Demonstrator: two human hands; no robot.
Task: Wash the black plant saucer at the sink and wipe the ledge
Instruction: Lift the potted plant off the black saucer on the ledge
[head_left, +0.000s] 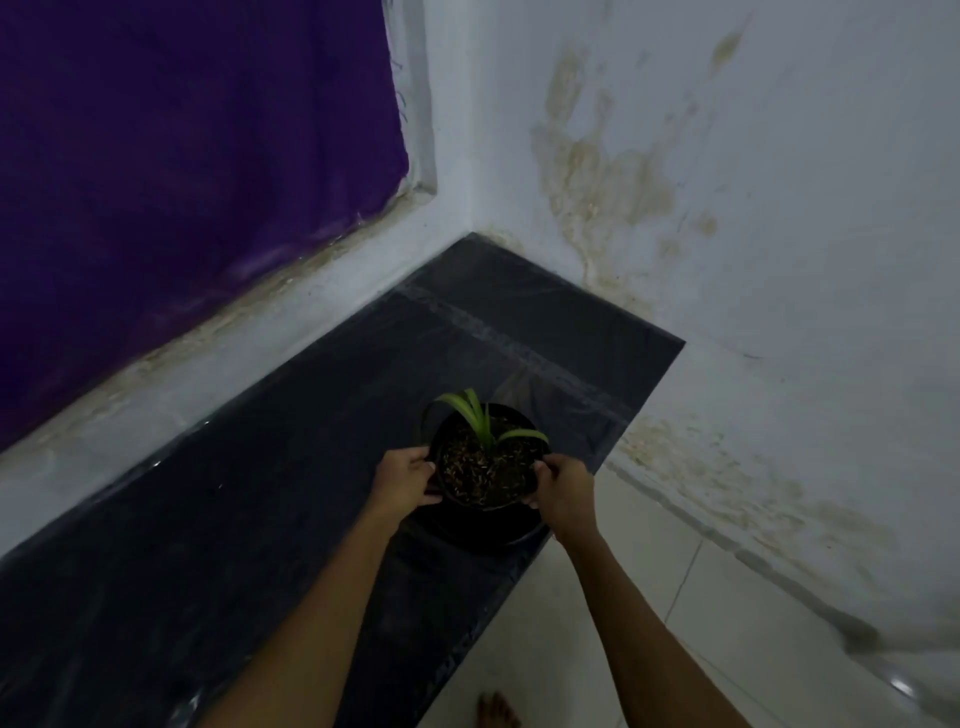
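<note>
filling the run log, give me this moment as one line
left hand: grips pot rim | right hand: grips pot rim | saucer: under pot on ledge | wash: not yet begun

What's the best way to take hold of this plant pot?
Grip the plant pot by its rim on opposite sides, left hand from the left, right hand from the right, as now. It is round, upright and full of soil, with leaves rising from the middle.
</note>
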